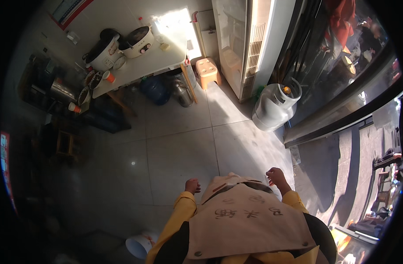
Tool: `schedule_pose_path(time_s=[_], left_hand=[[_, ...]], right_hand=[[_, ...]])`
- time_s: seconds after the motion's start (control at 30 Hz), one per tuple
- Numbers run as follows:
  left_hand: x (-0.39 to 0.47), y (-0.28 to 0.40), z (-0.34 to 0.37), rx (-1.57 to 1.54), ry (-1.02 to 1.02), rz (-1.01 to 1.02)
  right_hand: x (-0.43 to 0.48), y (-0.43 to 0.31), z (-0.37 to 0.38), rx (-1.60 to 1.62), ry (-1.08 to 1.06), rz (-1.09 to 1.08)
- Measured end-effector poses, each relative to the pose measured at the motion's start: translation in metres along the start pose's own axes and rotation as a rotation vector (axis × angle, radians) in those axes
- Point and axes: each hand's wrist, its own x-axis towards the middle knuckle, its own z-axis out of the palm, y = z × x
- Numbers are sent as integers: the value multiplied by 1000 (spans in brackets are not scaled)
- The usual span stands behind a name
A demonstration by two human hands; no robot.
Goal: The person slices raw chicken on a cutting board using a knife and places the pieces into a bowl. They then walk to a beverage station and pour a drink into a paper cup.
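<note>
Both arms, in yellow sleeves, hang beside a beige apron (pixel 251 227) that bears writing. My left hand (pixel 192 186) is just left of the apron's lower part, its fingers loosely curled, with nothing visible in it. On the other side, my right hand (pixel 274 177) is bent over tiled floor, fingers partly curled; no object shows in it, though its palm is hidden. Neither hand touches a thing that I can make out. A grey gas cylinder (pixel 274 107) stands ahead to the right, the nearest large object to my right hand.
Ahead, a white table (pixel 145 66) holds two electric cookers and paper cups. Beneath are a blue water jug (pixel 155 90) and a metal flask (pixel 182 94). An orange plastic stool (pixel 208 71) stands beside a tall glass-door cabinet (pixel 232 43). A white bucket (pixel 140 246) lies behind left; a doorway is right.
</note>
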Motion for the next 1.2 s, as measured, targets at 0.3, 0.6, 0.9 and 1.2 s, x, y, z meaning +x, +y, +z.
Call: schedule_pose_path(time_s=[0.3,0.6,0.9,1.2], left_hand=[[35,-11,-132,-165,98,-118],[122,-47,-203,1201,-8,523],[108,77,-315,-569,280,-116],[123,180,-348,-663,333,-104]], right_hand=[[49,-148,125,-249,-123,-130],[140,-315,226,-399,-168,-348],[186,-497,373,-528,-350,-688],[203,-579,471,-475,-465,-352]])
